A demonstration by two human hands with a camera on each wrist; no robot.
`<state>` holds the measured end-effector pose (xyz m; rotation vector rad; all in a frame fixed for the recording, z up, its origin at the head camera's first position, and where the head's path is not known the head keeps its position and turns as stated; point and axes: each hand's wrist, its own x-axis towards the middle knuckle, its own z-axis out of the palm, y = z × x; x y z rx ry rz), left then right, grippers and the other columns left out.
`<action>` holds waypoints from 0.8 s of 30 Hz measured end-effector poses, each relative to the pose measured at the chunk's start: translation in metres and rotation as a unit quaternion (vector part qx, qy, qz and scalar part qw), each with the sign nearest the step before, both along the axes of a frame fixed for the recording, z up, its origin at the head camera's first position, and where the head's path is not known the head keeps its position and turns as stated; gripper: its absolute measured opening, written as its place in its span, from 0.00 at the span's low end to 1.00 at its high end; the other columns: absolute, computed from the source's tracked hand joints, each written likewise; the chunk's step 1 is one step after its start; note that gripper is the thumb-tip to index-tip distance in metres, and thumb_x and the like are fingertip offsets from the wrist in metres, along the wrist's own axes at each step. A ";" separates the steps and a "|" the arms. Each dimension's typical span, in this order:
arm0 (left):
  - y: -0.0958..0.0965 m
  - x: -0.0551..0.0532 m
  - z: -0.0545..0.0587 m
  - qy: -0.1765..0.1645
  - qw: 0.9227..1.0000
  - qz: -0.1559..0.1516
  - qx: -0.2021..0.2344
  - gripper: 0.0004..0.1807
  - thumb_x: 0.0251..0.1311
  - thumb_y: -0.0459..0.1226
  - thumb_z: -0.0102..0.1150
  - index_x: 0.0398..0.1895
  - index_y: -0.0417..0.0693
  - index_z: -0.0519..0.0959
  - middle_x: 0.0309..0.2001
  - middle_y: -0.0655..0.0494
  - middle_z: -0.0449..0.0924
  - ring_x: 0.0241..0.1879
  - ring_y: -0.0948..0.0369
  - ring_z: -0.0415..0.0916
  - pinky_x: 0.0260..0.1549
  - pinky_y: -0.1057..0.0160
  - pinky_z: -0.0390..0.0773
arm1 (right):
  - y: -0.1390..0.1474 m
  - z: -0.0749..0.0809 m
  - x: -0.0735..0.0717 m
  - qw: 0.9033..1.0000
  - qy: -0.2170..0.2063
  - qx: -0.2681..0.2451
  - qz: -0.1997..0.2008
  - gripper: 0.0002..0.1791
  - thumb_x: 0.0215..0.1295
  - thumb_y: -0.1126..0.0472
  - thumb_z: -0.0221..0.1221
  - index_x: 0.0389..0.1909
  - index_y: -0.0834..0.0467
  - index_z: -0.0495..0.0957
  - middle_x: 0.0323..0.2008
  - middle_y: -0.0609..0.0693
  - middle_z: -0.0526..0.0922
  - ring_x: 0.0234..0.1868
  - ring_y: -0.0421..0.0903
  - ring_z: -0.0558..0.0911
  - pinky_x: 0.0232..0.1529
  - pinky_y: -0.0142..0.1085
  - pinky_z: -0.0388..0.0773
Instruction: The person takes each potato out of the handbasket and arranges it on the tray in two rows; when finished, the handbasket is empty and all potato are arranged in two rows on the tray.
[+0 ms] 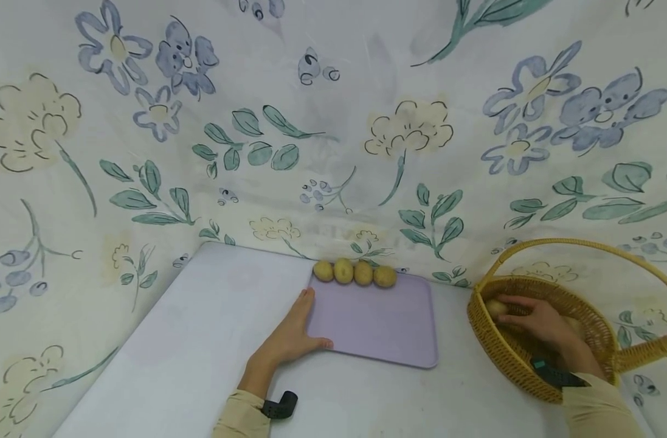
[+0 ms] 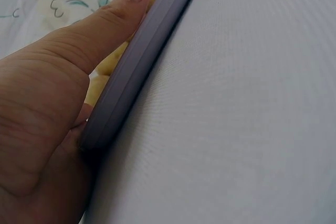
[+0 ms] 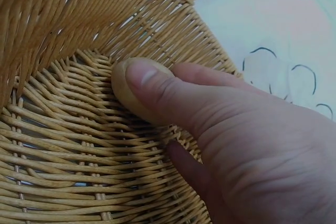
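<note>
A lilac tray [image 1: 377, 322] lies on the table with several potatoes [image 1: 363, 273] in a row along its back edge. My left hand [image 1: 287, 334] rests at the tray's near left corner, fingers straight along the left side and thumb along the front rim. In the left wrist view the thumb [image 2: 113, 22] lies against the tray's rim [image 2: 142, 51]. On the right, my right hand [image 1: 543, 325] reaches inside a wicker basket [image 1: 516, 374]. Its thumb and fingers pinch a potato [image 3: 125, 85] close to the woven wall, as the right wrist view shows.
The basket's tall arched handle [image 1: 563, 242] rises over the right hand. Another potato [image 1: 575, 327] shows inside the basket behind the wrist. A floral cloth [image 1: 333, 164] hangs behind the white table [image 1: 224, 304], close to the tray's back edge and the basket.
</note>
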<state>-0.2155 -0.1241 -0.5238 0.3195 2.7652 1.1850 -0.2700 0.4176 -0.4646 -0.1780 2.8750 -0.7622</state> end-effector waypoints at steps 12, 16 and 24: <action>-0.002 0.002 0.005 -0.004 1.000 0.001 0.018 0.71 0.47 0.55 0.78 0.83 0.40 0.40 0.84 0.44 0.37 0.83 0.49 0.34 0.82 0.46 0.43 | -0.005 0.002 0.000 1.000 0.002 -0.014 0.001 0.36 0.65 0.43 0.67 0.67 0.62 0.76 0.64 0.71 0.76 0.62 0.67 0.76 0.48 0.35 0.76; -0.001 0.000 0.002 0.002 1.000 0.003 0.015 0.71 0.47 0.56 0.78 0.83 0.40 0.40 0.84 0.45 0.37 0.83 0.49 0.35 0.82 0.46 0.44 | -0.003 0.000 0.000 1.000 -0.008 -0.019 -0.004 0.37 0.65 0.41 0.66 0.67 0.61 0.76 0.66 0.71 0.75 0.62 0.64 0.75 0.48 0.33 0.75; -0.002 -0.001 0.001 0.002 1.000 -0.001 0.017 0.71 0.46 0.56 0.78 0.83 0.40 0.41 0.84 0.44 0.37 0.84 0.49 0.34 0.82 0.47 0.44 | -0.003 -0.003 -0.002 0.999 -0.038 -0.035 -0.007 0.38 0.65 0.40 0.65 0.69 0.60 0.75 0.68 0.69 0.73 0.66 0.63 0.73 0.49 0.30 0.75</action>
